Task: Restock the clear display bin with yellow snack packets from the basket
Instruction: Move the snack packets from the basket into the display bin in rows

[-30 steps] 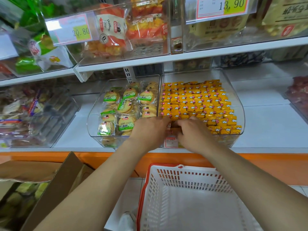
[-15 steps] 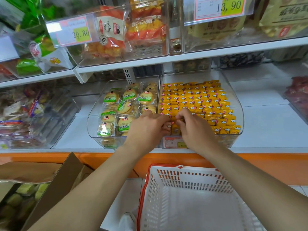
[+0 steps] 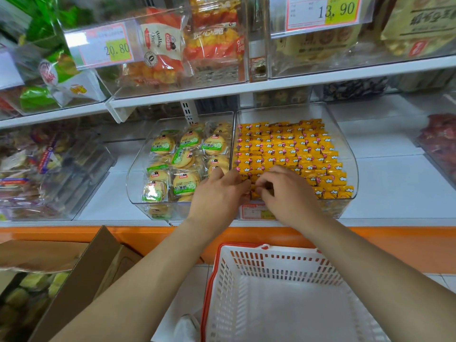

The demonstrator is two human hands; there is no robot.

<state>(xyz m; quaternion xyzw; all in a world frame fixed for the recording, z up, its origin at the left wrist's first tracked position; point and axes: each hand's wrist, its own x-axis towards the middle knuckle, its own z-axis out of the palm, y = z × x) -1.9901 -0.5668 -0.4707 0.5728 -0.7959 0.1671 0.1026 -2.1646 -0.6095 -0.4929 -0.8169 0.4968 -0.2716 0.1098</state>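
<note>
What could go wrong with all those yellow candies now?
The yellow packets reach right to the clear bin's low front rim, so some might slide out. The left hand and right hand pinching the front row might mess up the tidy rows behind.

On the upper shelf, toward its left end, a price tag (image 3: 106, 46) on a bin front reads "20.80". Behind it an orange snack bag (image 3: 160, 45) says "Hollow Crisp" over a small red logo; the bag beside it (image 3: 214, 38) carries large Chinese characters. Toward the right end, another price tag (image 3: 323, 12) reads "13.90". The beige bag (image 3: 419, 21) there shows cut-off Chinese characters. The label (image 3: 256, 211) on the clear bin's (image 3: 345, 154) front is too small to read.
</note>
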